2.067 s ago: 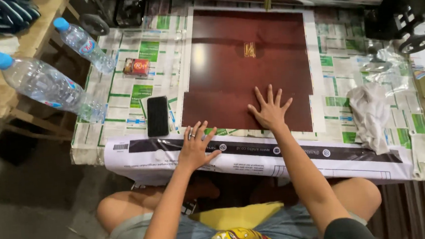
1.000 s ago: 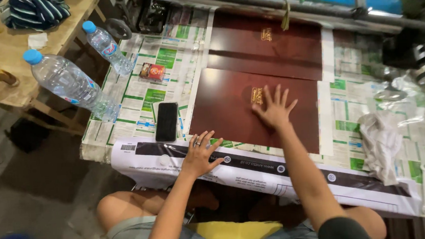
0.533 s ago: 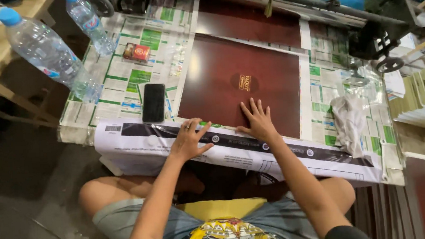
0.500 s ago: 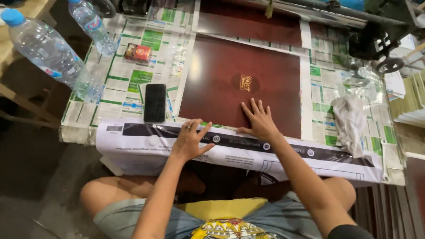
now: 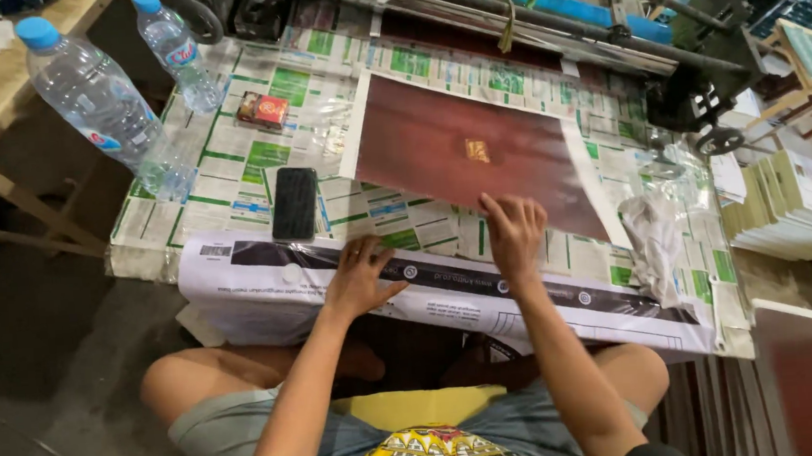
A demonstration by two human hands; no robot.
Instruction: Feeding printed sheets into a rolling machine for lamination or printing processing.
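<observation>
The right hand (image 5: 514,233) lies palm down with fingers loosely bent, its fingertips on the near edge of the dark red sheet (image 5: 477,152); it grips nothing, though whether the tips pinch that edge is hard to make out. The left hand (image 5: 360,277) rests flat and empty on the white-and-black printed paper (image 5: 266,276) that hangs over the front of the desk (image 5: 231,174), fingers spread, holding nothing.

The dark red sheet lies flat on the desk just beyond the right hand, slightly askew, with a small gold mark (image 5: 478,151) near its middle too blurred to read. A black phone (image 5: 295,203) lies face down just left of the left hand, on the green-and-white newspaper covering the desk. Farther left stand two clear water bottles (image 5: 97,102) with blue caps, one cut off at the top edge, and a small red box (image 5: 263,110) between them and the sheet. To the right a crumpled white cloth (image 5: 652,230) lies beside the sheet. Behind, a machine with a blue bar (image 5: 543,4) is partly out of frame. A stack of pale booklets (image 5: 791,215) at the far right is cropped.
</observation>
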